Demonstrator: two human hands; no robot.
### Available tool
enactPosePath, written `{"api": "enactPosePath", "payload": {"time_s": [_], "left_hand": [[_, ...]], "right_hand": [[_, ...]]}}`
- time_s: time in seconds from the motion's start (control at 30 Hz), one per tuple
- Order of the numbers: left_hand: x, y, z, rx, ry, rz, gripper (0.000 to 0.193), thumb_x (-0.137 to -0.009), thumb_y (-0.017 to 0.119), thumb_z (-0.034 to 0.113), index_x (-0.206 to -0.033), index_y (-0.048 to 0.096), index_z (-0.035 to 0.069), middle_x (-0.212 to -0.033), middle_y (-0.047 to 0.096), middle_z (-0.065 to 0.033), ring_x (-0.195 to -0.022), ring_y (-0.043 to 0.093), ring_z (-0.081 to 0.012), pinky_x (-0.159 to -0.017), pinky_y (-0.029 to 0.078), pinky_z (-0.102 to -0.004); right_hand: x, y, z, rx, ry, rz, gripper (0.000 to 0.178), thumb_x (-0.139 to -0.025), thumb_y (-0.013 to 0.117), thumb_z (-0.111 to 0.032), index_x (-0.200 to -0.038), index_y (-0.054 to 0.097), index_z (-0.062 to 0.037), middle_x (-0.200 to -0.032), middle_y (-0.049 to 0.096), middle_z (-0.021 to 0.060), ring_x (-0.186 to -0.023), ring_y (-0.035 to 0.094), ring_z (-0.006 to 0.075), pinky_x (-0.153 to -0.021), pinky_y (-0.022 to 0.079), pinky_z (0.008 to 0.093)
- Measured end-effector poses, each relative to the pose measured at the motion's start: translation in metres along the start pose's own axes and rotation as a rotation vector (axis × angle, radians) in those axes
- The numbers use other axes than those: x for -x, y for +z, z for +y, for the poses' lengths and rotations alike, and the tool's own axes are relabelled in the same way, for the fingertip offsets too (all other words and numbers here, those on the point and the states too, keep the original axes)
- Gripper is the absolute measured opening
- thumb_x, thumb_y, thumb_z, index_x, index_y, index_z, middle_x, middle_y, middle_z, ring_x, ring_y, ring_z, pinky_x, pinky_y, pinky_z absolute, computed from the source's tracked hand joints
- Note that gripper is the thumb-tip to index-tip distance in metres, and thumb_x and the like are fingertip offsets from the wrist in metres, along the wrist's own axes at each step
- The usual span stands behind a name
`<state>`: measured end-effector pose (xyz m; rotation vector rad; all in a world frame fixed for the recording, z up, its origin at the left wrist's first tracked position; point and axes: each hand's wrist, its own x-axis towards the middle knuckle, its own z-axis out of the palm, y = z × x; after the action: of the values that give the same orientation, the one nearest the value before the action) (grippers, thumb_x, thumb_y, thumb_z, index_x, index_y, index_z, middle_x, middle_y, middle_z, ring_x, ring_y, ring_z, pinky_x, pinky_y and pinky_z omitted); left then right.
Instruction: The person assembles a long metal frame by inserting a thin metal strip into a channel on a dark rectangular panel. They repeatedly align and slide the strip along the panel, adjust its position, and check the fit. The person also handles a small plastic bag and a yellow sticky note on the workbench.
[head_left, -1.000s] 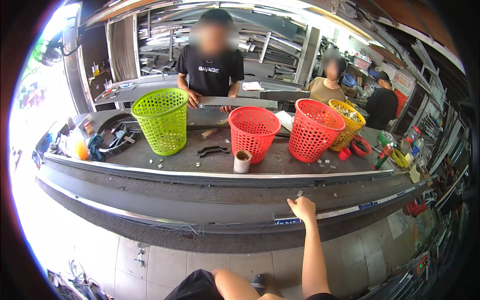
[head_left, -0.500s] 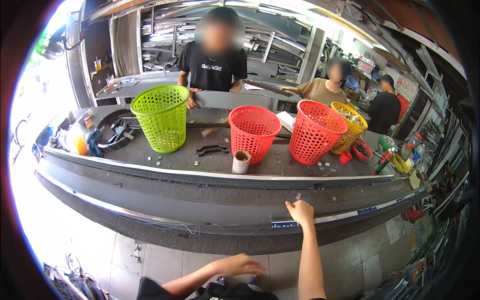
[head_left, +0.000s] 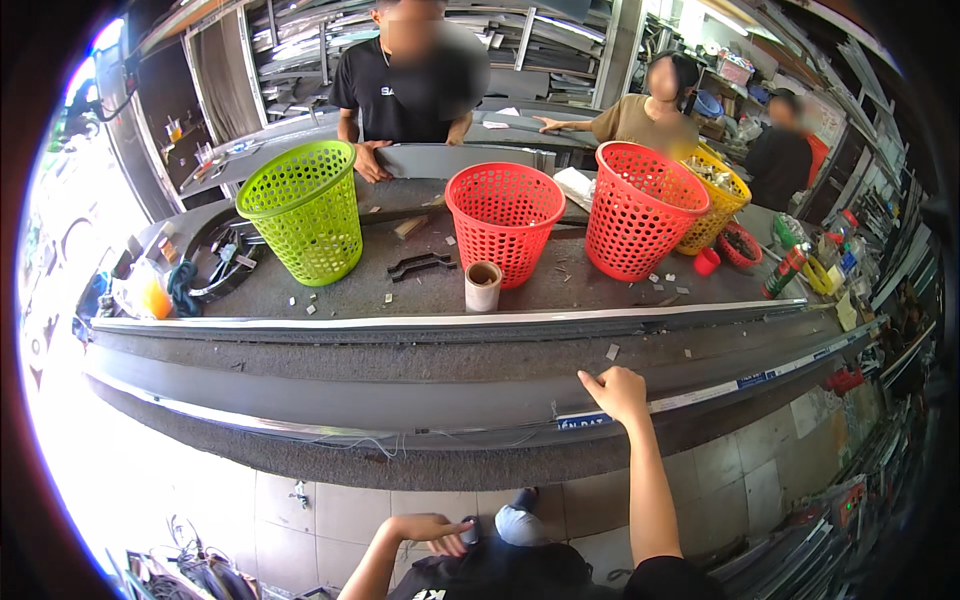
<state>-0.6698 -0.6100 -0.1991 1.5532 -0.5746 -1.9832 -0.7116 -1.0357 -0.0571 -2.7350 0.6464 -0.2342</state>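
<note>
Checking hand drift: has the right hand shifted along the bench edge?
No. The right hand stays on the grey profile, below the paper roll.

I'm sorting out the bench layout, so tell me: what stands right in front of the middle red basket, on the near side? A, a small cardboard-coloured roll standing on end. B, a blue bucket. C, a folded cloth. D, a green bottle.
A: a small roll stands on end on the grey bench top, just in front of the middle red basket, between the green basket and the larger red basket.
</note>
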Motion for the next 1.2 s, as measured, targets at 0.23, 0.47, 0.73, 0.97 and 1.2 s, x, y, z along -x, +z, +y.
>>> {"api": "enactPosePath", "payload": {"time_s": [0.23, 0.47, 0.73, 0.97, 1.2], "left_hand": [[0.134, -0.024, 0.143, -0.033, 0.917, 0.491, 0.066, -0.109, 0.037, 0.045, -0.098, 0.074, -0.009, -0.1, 0.075, -0.0231, -0.103, 0.07, -0.0347, -0.098, 0.051, -0.0418], [0.127, -0.086, 0.085, -0.458, 0.376, 2.331, 0.042, -0.105, 0.045, 0.022, -0.082, 0.071, 0.0, -0.073, 0.065, -0.0103, -0.078, 0.06, -0.0257, -0.08, 0.046, -0.0395], [0.105, -0.1, 0.033, -0.556, 0.351, 2.505, 0.052, -0.104, 0.044, 0.019, -0.057, 0.059, 0.002, -0.067, 0.059, -0.011, -0.079, 0.06, -0.0288, -0.08, 0.044, -0.0425], [0.106, -0.101, 0.035, -0.569, 0.282, 2.511, 0.052, -0.103, 0.041, 0.022, -0.056, 0.052, 0.005, -0.064, 0.057, -0.0096, -0.078, 0.057, -0.0298, -0.08, 0.043, -0.0437], [0.106, -0.1, 0.036, -0.543, 0.268, 2.491, 0.047, -0.101, 0.04, 0.019, -0.057, 0.048, 0.005, -0.062, 0.054, -0.0095, -0.076, 0.056, -0.0297, -0.08, 0.042, -0.0428]], "right_hand": [[-0.002, -0.002, -0.002, -0.02, -0.012, -0.004, 0.065, -0.096, 0.058, -0.053, -0.054, 0.066, -0.0027, -0.052, 0.058, 0.0183, -0.054, 0.063, 0.0389, -0.057, 0.048, 0.0463], [-0.018, -0.011, 0.005, -0.013, -0.003, -0.287, 0.068, -0.095, 0.053, -0.059, -0.063, 0.071, -0.0023, -0.061, 0.065, 0.0203, -0.065, 0.068, 0.0406, -0.064, 0.053, 0.0489], [-0.045, -0.021, 0.015, -0.082, -0.109, -0.611, 0.074, -0.095, 0.052, -0.065, -0.061, 0.068, -0.0013, -0.058, 0.064, 0.0191, -0.064, 0.068, 0.0402, -0.065, 0.052, 0.0487], [-0.04, -0.014, 0.016, -0.066, -0.132, -0.572, 0.069, -0.097, 0.053, -0.06, -0.057, 0.067, -0.0053, -0.051, 0.06, 0.0135, -0.054, 0.063, 0.0351, -0.059, 0.047, 0.0468], [-0.035, -0.011, 0.017, -0.089, -0.181, -0.454, 0.067, -0.097, 0.056, -0.056, -0.053, 0.064, -0.0057, -0.046, 0.055, 0.0127, -0.048, 0.059, 0.0346, -0.055, 0.045, 0.0446]]}}
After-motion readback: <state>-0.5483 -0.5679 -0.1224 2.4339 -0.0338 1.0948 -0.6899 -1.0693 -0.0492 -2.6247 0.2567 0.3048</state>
